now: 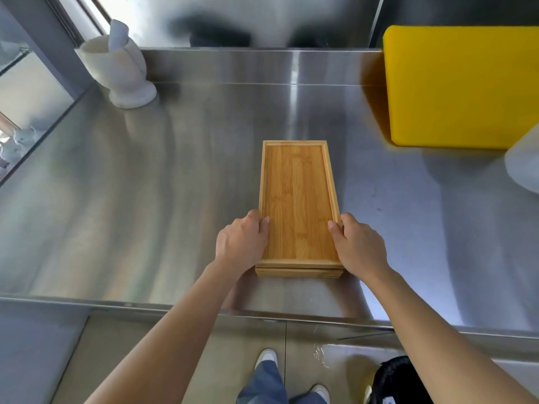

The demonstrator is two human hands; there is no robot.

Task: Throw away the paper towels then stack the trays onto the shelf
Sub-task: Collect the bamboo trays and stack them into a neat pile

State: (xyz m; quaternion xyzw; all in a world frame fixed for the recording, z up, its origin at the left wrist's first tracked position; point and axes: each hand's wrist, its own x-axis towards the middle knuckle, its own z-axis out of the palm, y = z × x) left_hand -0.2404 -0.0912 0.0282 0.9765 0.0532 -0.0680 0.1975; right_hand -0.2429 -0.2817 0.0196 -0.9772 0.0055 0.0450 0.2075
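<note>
A stack of bamboo trays [297, 196] lies lengthwise on the steel counter [145, 199], near its front edge. The top tray is bare inside, and the edges of lower trays show at the near end. My left hand [240, 243] grips the stack's left long side, thumb hooked over the rim. My right hand [357, 246] grips the right long side the same way. No paper towels are in view.
A white stone mortar with a pestle [119, 68] stands at the back left. A yellow cutting board [460, 86] leans at the back right, with a white rounded object [525, 167] beside it. A black bin [396, 380] sits on the floor by my feet.
</note>
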